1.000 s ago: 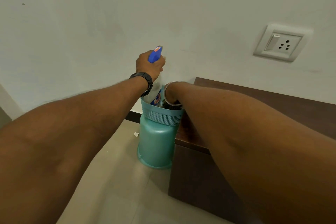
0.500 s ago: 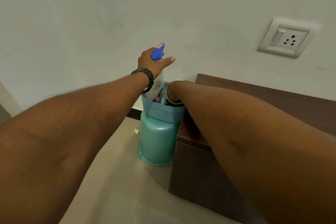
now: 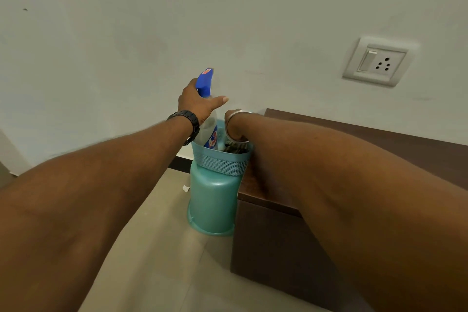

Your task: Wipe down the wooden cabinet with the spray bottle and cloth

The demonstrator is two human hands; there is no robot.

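My left hand point(image 3: 196, 103) grips the neck of a clear spray bottle point(image 3: 209, 124) with a blue trigger head, whose lower half stands inside a teal basket point(image 3: 220, 162). My right hand point(image 3: 234, 134) reaches down into the same basket; only the wrist with its metal bangle shows, and the fingers are hidden. Something dark and folded, perhaps the cloth point(image 3: 234, 148), lies in the basket under that wrist. The dark wooden cabinet point(image 3: 354, 134) stands to the right, beneath my right forearm.
The basket rests on an upturned teal bucket point(image 3: 214, 205) on the tiled floor, pressed against the cabinet's left side. A white wall rises behind, with a switch and socket plate point(image 3: 377, 62) above the cabinet. A small scrap of paper point(image 3: 186, 188) lies by the bucket.
My left hand has lifted the spray bottle higher out of the basket, showing more of its clear body. My right hand stays inside the basket.
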